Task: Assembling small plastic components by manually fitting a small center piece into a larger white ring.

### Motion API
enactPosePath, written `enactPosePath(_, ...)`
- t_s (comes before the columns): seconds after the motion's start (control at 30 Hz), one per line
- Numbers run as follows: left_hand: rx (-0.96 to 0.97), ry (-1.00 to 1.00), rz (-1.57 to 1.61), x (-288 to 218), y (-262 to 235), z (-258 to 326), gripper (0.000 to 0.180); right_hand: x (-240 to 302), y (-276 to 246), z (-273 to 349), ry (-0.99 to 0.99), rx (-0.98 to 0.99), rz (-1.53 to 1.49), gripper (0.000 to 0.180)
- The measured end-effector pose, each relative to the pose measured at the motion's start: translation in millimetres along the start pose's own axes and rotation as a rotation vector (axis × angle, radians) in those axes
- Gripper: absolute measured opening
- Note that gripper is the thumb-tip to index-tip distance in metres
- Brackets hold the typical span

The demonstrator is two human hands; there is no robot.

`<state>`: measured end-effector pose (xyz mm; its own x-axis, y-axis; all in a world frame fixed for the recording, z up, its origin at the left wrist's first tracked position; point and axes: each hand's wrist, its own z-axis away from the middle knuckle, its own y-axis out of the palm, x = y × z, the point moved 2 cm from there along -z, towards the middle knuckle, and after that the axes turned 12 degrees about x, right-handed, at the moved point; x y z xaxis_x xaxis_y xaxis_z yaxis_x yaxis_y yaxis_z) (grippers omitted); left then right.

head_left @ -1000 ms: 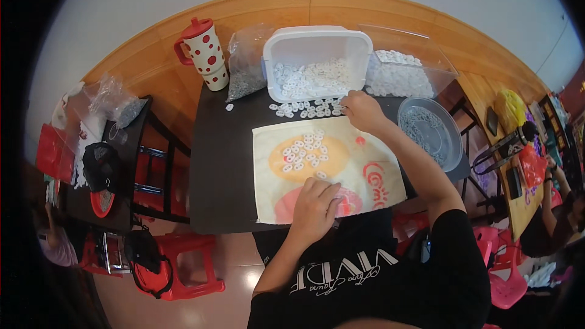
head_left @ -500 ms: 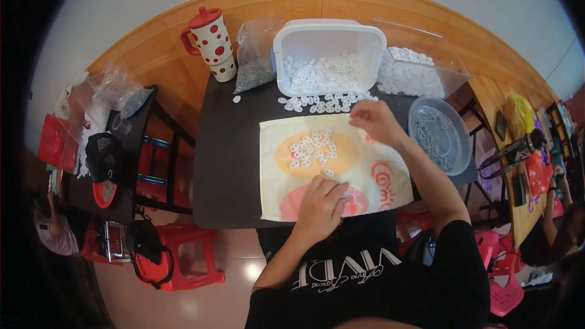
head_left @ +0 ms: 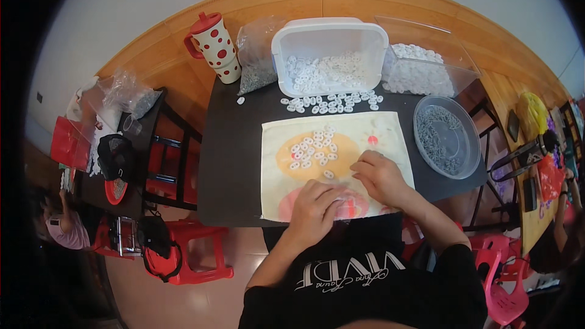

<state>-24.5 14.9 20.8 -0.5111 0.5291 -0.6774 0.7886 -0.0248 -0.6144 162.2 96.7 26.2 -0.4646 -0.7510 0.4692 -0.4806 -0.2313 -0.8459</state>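
- The right hand (head_left: pixel 381 178) is now resting on the patterned cloth (head_left: pixel 390 134) near the front edge of the desk (head_left: pixel 228 164); a second ago it was stretched out to the row of white rings along the cloth's far edge, so it has come back toward the body.
- That return is suggesting, in my judgement, that a piece has been fetched and is being worked close in, though nothing is plainly showing between the fingers.
- The right fingers are curling narrow with the tips pressing down on the cloth; whether they are pinching a ring I cannot tell.
- The left hand (head_left: pixel 314 207) is lying just beside the right, on the pink patch at the cloth's front edge, much where it was earlier; its fingers are bent loosely and what they hold, if anything, is hidden.
- A small heap of white rings (head_left: pixel 314 147) is sitting on the orange oval in the cloth's middle, apart from both hands, and it is looking about the same as before.
- More loose rings (head_left: pixel 332 102) are lying in a line between the cloth and the white tub (head_left: pixel 286 45) at the desk's far edge.
- A round clear dish (head_left: pixel 426 113) of dark small parts is standing at the right edge, and a dotted red-lidded cup (head_left: pixel 213 45) is standing at the far left corner.
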Motion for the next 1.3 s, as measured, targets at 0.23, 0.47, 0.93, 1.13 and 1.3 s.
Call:
enactPosePath(0.23,0.168,-0.042,-0.244,28,-71,-50,0.017,-7,11,10,-0.096,-0.099,0.177,0.027)
enactPosePath(0.47,0.171,-0.138,-0.451,119,-67,-155,0.015,-2,10,12,-0.115,-0.086,0.294,0.027)
enactPosePath(0.93,0.121,-0.175,-0.506,185,-38,-241,0.017,-3,7,17,-0.097,-0.035,0.313,0.031)
enactPosePath(1.13,0.015,-0.192,-0.300,205,-51,-245,0.018,-1,5,17,-0.116,-0.055,0.319,0.027)
enactPosePath(1.3,0.017,-0.420,0.027,203,-54,-249,0.010,-2,6,16,-0.113,-0.042,0.313,0.027)
